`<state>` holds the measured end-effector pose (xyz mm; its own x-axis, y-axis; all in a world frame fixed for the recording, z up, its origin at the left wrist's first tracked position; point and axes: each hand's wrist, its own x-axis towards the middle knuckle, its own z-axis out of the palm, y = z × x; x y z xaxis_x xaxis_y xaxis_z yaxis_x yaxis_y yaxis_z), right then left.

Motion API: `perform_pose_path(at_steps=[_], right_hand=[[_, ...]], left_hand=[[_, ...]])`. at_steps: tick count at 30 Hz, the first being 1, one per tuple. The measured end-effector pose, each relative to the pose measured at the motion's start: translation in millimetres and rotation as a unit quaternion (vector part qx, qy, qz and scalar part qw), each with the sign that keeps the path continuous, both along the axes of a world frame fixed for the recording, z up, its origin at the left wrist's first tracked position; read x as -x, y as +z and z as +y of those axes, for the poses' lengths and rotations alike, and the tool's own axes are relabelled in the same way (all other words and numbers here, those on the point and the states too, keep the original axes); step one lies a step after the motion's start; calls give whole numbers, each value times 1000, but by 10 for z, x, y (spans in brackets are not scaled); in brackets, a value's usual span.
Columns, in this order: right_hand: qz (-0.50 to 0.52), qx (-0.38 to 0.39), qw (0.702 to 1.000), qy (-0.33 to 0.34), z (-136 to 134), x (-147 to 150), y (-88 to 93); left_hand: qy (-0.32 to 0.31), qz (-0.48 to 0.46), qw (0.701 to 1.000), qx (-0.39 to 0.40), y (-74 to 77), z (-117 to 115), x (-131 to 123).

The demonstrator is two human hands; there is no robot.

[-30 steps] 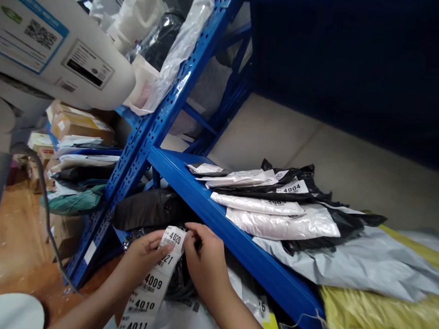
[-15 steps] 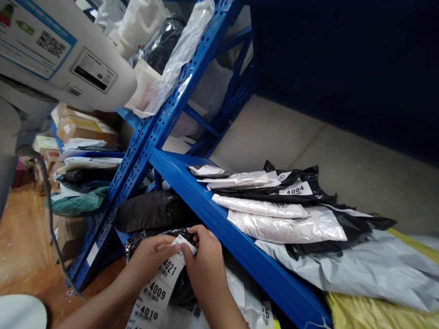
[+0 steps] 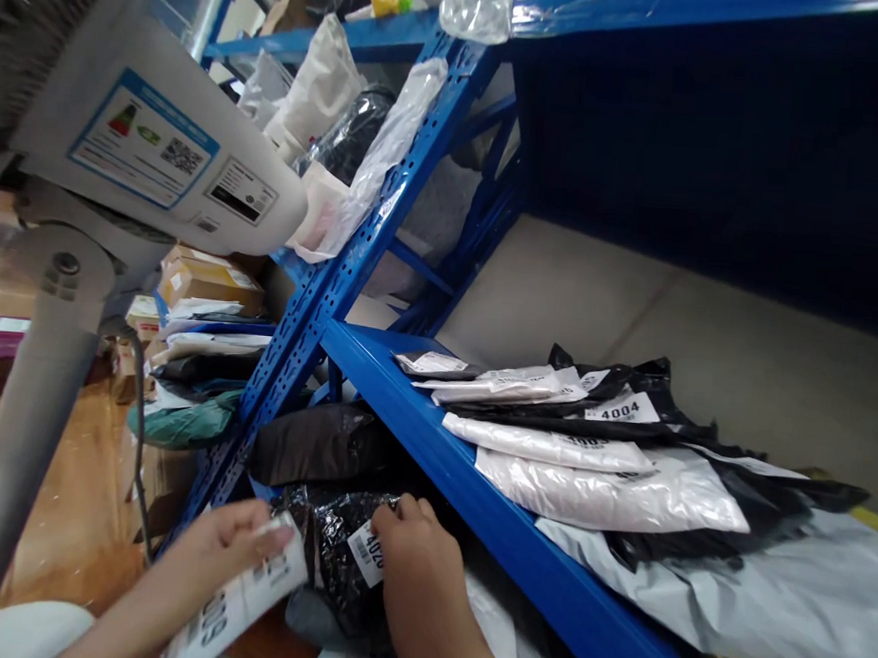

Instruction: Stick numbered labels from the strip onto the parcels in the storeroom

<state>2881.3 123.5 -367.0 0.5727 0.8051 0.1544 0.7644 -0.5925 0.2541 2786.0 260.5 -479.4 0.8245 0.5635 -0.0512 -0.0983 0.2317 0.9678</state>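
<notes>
My left hand (image 3: 224, 545) is closed on a strip of white numbered labels (image 3: 240, 601) that trails down toward the bottom edge, blurred by motion. My right hand (image 3: 412, 558) presses a single white label reading 4020 (image 3: 365, 552) onto a shiny black plastic parcel (image 3: 333, 552) lying under the blue shelf. The right hand's fingers lie bent over the label's edge.
A blue metal shelf (image 3: 473, 482) runs diagonally and carries several black, white and grey mail bags, one labelled 4004 (image 3: 620, 410). A blue upright post (image 3: 321, 301) stands left of it. A white fan on a pole (image 3: 59, 272) fills the left. Boxes and parcels (image 3: 202, 282) sit behind.
The 4020 label has come off the strip and now sits on the black parcel under my right hand. My left hand pulled the strip down and left. The view tilted upward.
</notes>
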Motion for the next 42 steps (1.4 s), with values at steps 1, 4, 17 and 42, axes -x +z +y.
perform_pose_path(at_steps=[1, 4, 17, 42], right_hand=[[-22, -7, 999, 22, 106, 27, 30], [-68, -63, 986, 137, 479, 80, 108], [36, -142, 989, -8, 720, 50, 95], [44, -146, 978, 142, 781, -173, -62]], left_hand=[[30, -16, 999, 21, 37, 96, 38], [93, -92, 989, 74, 271, 340, -39], [120, -67, 990, -39, 475, 621, -983], [-108, -50, 978, 169, 561, 800, -797]])
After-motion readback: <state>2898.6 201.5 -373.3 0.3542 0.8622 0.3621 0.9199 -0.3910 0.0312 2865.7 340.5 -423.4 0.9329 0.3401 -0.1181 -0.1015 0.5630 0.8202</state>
